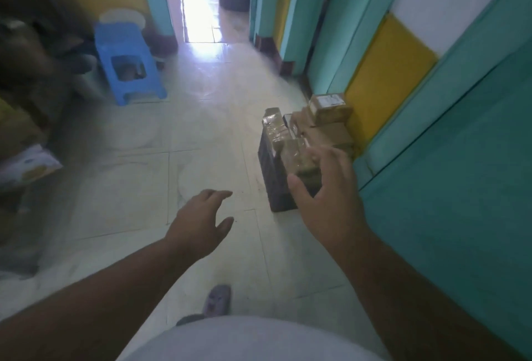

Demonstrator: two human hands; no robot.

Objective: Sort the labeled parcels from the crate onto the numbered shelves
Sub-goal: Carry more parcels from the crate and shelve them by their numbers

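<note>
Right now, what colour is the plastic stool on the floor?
Blue; the stool shows clearly in the head view, upper left.

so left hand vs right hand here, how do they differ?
The right hand reaches with spread fingers over the parcels in the dark crate; the left hand hangs over bare floor, near nothing. The right hand is further forward and higher in view than the left. Blur hides whether the right touches a parcel. Both are open, palms down, no grip yet.
</note>
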